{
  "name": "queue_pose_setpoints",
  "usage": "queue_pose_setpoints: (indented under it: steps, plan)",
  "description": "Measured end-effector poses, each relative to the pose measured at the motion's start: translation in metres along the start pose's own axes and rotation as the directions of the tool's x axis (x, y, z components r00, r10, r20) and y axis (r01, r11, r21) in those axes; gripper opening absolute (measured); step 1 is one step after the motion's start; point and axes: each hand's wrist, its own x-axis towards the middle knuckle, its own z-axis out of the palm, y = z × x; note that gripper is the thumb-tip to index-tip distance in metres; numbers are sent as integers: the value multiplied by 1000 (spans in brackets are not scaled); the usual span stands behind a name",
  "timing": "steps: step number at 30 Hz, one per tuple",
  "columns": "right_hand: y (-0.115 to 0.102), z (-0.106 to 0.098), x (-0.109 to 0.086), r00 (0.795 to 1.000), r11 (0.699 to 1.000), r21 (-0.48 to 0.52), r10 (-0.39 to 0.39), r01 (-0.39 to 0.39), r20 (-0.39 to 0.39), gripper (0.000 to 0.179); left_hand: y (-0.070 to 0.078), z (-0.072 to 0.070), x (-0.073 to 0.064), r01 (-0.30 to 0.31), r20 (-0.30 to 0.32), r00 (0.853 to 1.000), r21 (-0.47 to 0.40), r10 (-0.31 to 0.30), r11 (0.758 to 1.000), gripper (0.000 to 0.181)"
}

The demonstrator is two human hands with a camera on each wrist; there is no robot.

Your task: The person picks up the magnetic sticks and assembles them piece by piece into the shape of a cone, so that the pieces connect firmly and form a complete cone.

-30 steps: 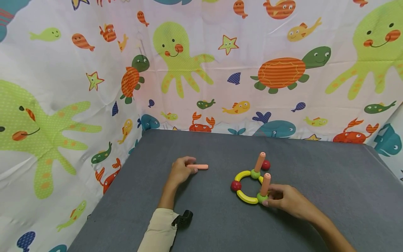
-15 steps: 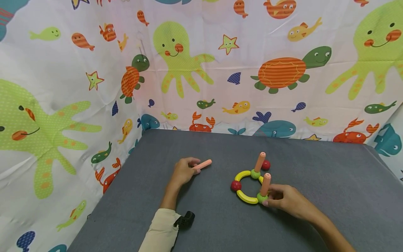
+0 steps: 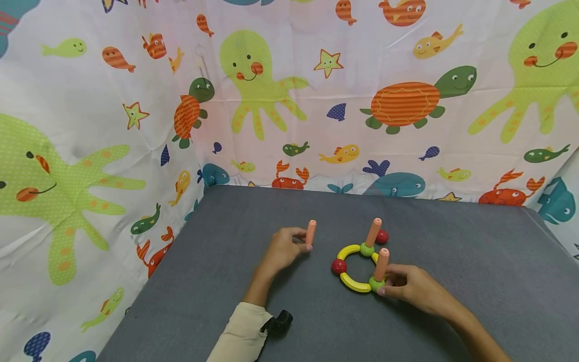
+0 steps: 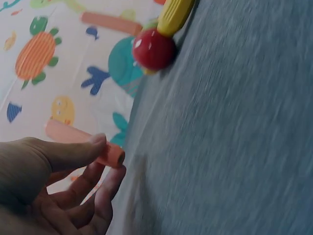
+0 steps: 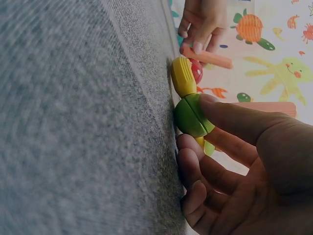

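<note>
My left hand (image 3: 284, 249) pinches a salmon-coloured stick (image 3: 311, 232) between thumb and fingers, upright above the table and left of a toy ring. Its lower end shows a dark hole in the left wrist view. Yellow curved pieces (image 3: 355, 283) and balls form the ring, which lies flat. My right hand (image 3: 416, 287) holds the near green ball (image 5: 194, 115) with thumb and fingers. One salmon stick (image 3: 382, 265) stands up from that ball, and another stick (image 3: 373, 233) from the far green ball (image 3: 367, 250). A red ball (image 3: 339, 267) sits at the ring's left side.
Behind the ring a second red ball (image 3: 382, 237) shows beside the far stick. The grey table (image 3: 289, 301) runs back to a white curtain (image 3: 280, 75) printed with sea animals, which also hangs along the left side. A black strap device (image 3: 278, 322) sits on the left sleeve.
My left hand has moved right, toward the ring, and turned its stick from lying level to upright. The right hand and the ring have stayed in place.
</note>
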Motion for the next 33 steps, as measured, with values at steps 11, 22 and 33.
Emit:
queue_pose_setpoints:
  steps: [11,22,33]
  plan:
    - [0,-1,0,1000,1000,4,4,-4,9,26,29,26,-11,-91,103,990,-76,98,993,31]
    - [1,0,1,1000,1000,7,-2,2,2,26,46,42,-16,-186,113,974,-99,197,978,31]
    - [0,0,1,1000,1000,-1,8,-8,7,25,42,47,-17,-172,137,973,-109,187,979,32]
